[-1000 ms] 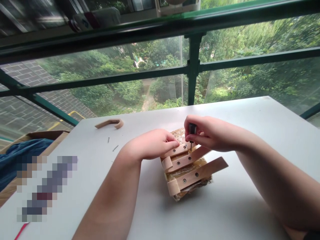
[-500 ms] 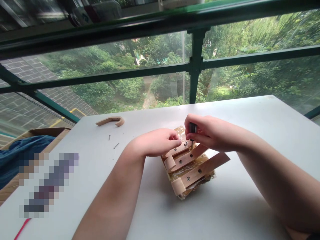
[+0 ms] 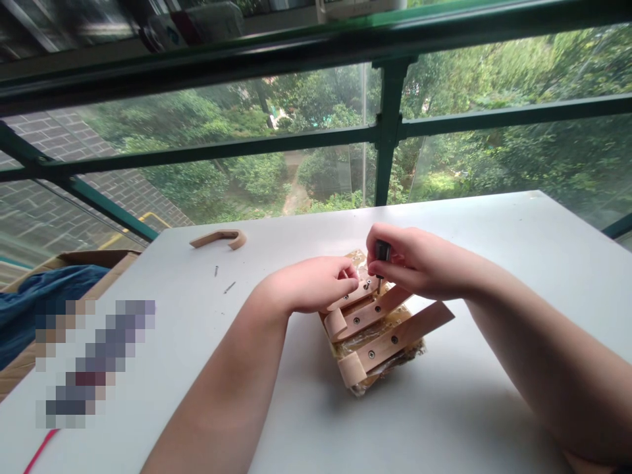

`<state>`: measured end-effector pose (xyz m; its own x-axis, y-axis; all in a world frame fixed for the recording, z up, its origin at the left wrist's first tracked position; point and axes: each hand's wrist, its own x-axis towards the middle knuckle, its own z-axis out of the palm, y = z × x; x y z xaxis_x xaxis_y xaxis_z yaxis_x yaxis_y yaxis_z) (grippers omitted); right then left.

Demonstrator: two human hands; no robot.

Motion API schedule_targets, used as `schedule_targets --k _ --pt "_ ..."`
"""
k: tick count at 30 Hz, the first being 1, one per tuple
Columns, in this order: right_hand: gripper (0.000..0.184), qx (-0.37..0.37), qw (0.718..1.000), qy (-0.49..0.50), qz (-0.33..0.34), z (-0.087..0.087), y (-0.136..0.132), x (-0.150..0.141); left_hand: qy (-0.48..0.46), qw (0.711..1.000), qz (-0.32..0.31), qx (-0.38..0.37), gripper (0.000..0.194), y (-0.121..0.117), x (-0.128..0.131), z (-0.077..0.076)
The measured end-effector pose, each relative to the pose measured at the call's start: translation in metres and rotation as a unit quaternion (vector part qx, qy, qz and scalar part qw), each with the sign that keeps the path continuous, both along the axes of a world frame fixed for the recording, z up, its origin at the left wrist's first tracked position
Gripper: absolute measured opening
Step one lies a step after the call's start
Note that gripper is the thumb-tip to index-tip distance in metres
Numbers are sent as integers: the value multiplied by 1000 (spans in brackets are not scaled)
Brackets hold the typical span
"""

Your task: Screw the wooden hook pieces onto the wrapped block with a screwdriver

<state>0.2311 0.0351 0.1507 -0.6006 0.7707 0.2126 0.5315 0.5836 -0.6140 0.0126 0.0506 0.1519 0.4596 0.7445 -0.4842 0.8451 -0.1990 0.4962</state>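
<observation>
My right hand (image 3: 405,260) is closed round the black handle of a screwdriver (image 3: 382,251), its shaft pointing down beside a raised screw (image 3: 367,285). That screw stands in the farthest wooden hook (image 3: 353,296), which my left hand (image 3: 328,283) holds with bent fingers and thumb; the hand hides part of it. Two more bent wooden hooks, the middle one (image 3: 368,316) and the nearest one (image 3: 382,347), lie across a tape-wrapped block (image 3: 353,336). Screw heads show in both.
Another wooden hook (image 3: 220,238) lies at the far left of the white table (image 3: 296,408). Two loose screws, one of them nearer (image 3: 230,288), lie beyond my left forearm. A cardboard box (image 3: 118,268) with blue cloth stands at left. Green railing (image 3: 388,158) borders the far edge.
The view has shifted slightly. My left fingers have moved a little along the farthest hook toward the screw, which now stands out more visibly. The screwdriver stays in my right hand.
</observation>
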Motion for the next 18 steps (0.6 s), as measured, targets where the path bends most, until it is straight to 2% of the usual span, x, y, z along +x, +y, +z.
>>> schedule_targets --k 6,18 --pt "7 -16 985 172 -17 4 2 4 0 1000 -2 18 28 -2 1 1" --pt "7 -22 989 142 -23 -4 6 2 -8 1000 2 8 28 -2 1 1"
